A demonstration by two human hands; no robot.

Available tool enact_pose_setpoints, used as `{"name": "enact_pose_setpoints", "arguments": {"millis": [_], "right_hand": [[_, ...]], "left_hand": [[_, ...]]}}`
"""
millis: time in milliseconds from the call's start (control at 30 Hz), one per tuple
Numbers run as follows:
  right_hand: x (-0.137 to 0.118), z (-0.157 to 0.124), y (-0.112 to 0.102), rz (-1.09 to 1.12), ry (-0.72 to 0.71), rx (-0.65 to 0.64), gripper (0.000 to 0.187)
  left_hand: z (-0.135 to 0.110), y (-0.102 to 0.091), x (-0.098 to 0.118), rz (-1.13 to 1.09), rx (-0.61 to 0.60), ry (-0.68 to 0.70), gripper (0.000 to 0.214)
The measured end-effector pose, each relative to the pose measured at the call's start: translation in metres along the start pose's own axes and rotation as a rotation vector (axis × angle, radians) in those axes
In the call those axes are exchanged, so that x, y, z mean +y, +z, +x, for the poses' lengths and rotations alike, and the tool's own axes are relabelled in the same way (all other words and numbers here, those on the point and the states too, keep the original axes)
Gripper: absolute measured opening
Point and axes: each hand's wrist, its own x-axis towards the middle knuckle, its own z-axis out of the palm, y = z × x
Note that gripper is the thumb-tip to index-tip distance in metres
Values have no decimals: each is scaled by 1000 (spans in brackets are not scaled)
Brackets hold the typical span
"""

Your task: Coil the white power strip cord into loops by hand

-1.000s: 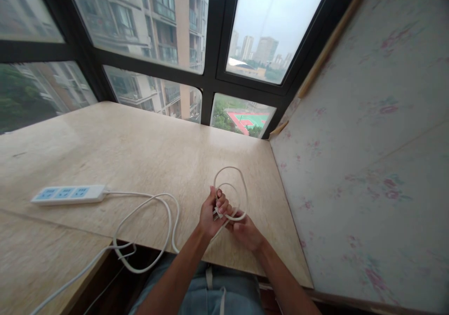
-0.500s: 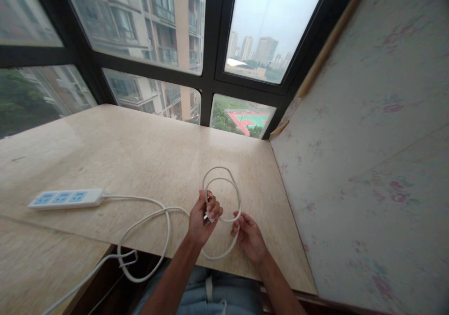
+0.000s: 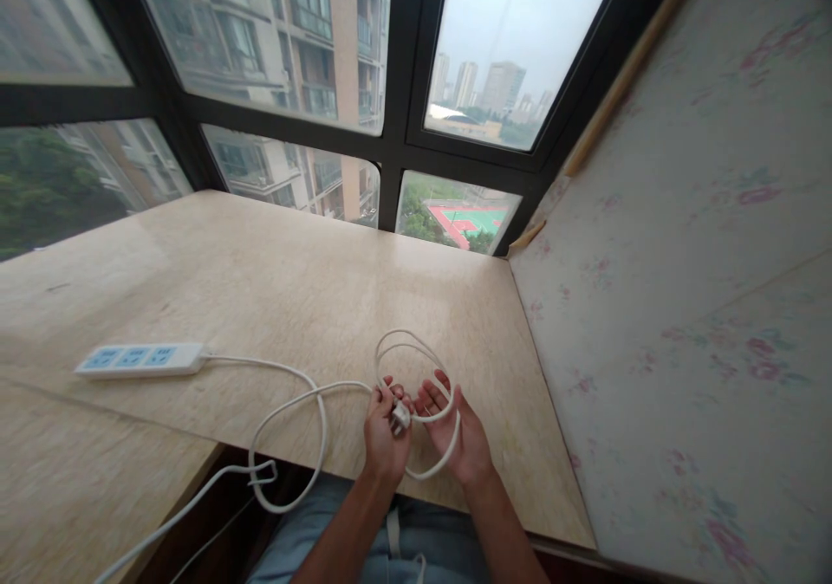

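Note:
My left hand is closed around the white plug of a power cord, its metal prongs showing, along with part of the looped cord. The loops stand up above both hands. Beside it, my right hand is turned palm up with its fingers stretched and apart. A loop of the cord crosses its palm and fingers without a visible grip. On the left, the cord runs in loose curves to a white power strip with blue socket faces, lying flat on the pale stone sill.
The pale marbled sill reaches to dark-framed windows. A floral-papered wall bounds it on the right. At the front left edge, a cord loop hangs over a dark gap, where another white cable runs.
My right hand has moved from pinching the cord to an opened palm under the loop. Both hands are closer together, and the loops sit lower. The view has shifted slightly.

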Motion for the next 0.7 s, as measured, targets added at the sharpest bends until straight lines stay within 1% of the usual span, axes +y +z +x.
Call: {"name": "enact_pose_setpoints", "arguments": {"millis": [67,167,233,300,333,400,500,600,700], "right_hand": [[4,0,1,-26,-29,24,38],[5,2,2,-2,-71,53,32],[3,3,1,25,-91,45,29],[1,6,-3,31,-108,42,28],[0,7,-6,27,-112,44,28],[-5,10,-13,14,-98,41,30],[-13,12,-23,4,-14,7,31],[-21,13,-27,-3,95,-47,30],[-25,12,-27,-8,191,-93,30]], "left_hand": [[-3,0,-3,20,66,13,12],[-9,2,-9,56,139,11,13],[-11,2,-10,67,174,-33,13],[-12,2,-8,62,171,-124,14],[-11,1,-5,59,143,-185,13],[-10,0,3,61,28,-317,15],[-9,-4,16,98,-172,-461,33],[-5,-8,27,130,-307,-500,41],[1,-12,38,105,-371,-515,50]]}}
